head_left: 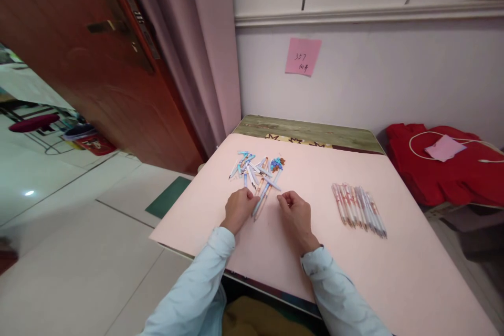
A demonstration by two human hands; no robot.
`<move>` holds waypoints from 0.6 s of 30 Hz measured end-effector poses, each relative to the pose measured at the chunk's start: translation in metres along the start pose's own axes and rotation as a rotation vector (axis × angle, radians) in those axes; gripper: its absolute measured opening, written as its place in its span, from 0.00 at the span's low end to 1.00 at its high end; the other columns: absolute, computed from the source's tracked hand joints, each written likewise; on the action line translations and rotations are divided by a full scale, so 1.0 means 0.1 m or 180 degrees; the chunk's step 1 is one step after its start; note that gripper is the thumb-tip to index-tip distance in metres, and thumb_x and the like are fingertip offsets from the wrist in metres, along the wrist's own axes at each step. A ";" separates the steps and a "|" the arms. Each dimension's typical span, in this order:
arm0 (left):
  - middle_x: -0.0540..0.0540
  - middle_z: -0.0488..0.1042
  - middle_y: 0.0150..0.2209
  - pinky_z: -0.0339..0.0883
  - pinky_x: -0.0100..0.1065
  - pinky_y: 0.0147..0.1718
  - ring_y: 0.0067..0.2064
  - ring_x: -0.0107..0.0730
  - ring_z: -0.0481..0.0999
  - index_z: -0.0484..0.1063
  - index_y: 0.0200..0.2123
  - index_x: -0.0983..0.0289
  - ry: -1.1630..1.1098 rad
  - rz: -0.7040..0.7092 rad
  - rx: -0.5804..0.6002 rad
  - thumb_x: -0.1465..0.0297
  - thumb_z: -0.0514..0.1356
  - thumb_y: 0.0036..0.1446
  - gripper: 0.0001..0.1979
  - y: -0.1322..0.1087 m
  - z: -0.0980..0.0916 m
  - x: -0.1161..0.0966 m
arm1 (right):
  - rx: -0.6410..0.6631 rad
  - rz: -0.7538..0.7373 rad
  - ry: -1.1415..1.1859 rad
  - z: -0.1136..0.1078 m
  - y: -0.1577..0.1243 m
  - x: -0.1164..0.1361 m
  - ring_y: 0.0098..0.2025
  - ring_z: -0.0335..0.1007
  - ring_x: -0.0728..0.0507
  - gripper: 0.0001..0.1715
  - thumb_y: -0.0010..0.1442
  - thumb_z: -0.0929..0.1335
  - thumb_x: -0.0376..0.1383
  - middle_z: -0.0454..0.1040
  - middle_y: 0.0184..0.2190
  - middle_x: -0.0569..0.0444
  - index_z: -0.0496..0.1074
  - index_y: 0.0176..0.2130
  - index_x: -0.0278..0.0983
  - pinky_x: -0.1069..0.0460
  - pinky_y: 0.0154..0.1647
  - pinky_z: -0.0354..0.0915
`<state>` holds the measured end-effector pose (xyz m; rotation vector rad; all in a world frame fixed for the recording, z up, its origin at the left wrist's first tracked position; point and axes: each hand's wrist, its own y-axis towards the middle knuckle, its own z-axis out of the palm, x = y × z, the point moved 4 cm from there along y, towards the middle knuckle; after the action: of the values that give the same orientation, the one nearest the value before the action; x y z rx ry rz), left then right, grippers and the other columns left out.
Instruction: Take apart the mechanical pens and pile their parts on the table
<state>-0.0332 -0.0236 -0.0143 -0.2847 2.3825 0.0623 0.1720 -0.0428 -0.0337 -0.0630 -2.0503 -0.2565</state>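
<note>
My left hand (pixel 238 210) is closed, with thumb and forefinger pinched at the lower part of a pen in front of me. Beside those fingertips, blue and orange pens (pixel 266 197) lie slanted and partly across one another. My right hand (pixel 296 214) rests just right of these pens, its fingers curled and the thumb against the forefinger; whatever they hold, if anything, is too small to see. Beyond my hands is a loose heap of pen parts (pixel 252 169), mostly white and light blue. Small blue and brown pieces (pixel 277 164) are gathered next to the heap.
A neat row of several pens (pixel 359 210) lies on the pink-covered table (pixel 338 268) to the right. Red cloth (pixel 417 168) with a white cable is beyond the table's right edge. A wooden door (pixel 129 89) and a curtain (pixel 208 63) stand at the left.
</note>
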 end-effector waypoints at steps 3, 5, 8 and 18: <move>0.53 0.73 0.21 0.52 0.32 0.28 0.28 0.36 0.70 0.70 0.17 0.61 0.0030 -0.0252 -0.0035 0.69 0.66 0.44 0.09 -0.04 0.05 -0.06 | -0.0027 0.0030 0.0113 -0.02 0.00 -0.05 0.25 0.66 0.45 0.18 0.59 0.65 0.50 0.74 0.23 0.55 0.73 0.29 0.39 0.52 0.28 0.58; 0.54 0.72 0.19 0.52 0.32 0.28 0.27 0.36 0.70 0.70 0.16 0.61 0.0089 -0.0415 0.0033 0.71 0.66 0.43 0.10 -0.01 0.05 -0.07 | -0.0041 0.0039 0.0224 -0.03 0.00 -0.05 0.25 0.66 0.45 0.19 0.59 0.66 0.51 0.73 0.23 0.54 0.73 0.29 0.39 0.52 0.28 0.58; 0.52 0.70 0.17 0.53 0.32 0.26 0.24 0.33 0.68 0.69 0.16 0.63 -0.0141 -0.0472 0.0092 0.70 0.66 0.44 0.10 -0.01 0.02 -0.05 | -0.0020 0.0051 0.0581 -0.03 0.01 -0.01 0.26 0.67 0.45 0.19 0.58 0.67 0.51 0.73 0.23 0.54 0.72 0.29 0.38 0.52 0.28 0.61; 0.49 0.69 0.19 0.54 0.24 0.18 0.19 0.20 0.64 0.73 0.26 0.68 -0.3735 -0.1064 0.0653 0.65 0.72 0.41 0.14 -0.52 0.38 -0.21 | 0.1287 0.0508 0.1660 0.25 -0.23 0.25 0.21 0.68 0.46 0.22 0.55 0.70 0.52 0.73 0.21 0.54 0.74 0.28 0.36 0.54 0.21 0.61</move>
<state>0.0185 -0.0657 -0.0258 -0.3983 1.1495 -0.1390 0.1348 -0.0621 -0.0264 0.0826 -1.5326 0.2255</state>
